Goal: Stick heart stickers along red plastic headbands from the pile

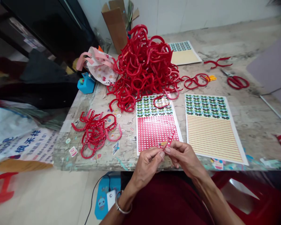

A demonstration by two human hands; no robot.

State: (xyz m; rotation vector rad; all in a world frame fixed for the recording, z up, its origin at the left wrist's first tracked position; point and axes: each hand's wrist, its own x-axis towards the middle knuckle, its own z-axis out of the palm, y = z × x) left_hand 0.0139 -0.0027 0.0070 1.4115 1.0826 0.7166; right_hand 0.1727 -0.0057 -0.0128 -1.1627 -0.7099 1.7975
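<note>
My left hand (147, 165) and my right hand (186, 156) meet over the table's front edge, fingertips close together. Between thumb and fingers, both pinch a narrow red strip with white dots (171, 139), its free end slanting up to the right. Whether a band lies under the strip is hidden by my fingers. Beneath it lies a sticker sheet (152, 132) with red dotted strips below and green-and-blue pictures above; a patch of its backing shows near my hands. One red headband (161, 106) rests across the sheet's top.
A tall heap of red headbands (145, 65) stands behind; a smaller dotted pile (95, 134) lies left. Right are a second sheet (209, 137) and red-handled scissors (237, 82). A third sheet (184, 57), a cloth bag (101, 68) and a blue tape dispenser (86, 84) sit farther back.
</note>
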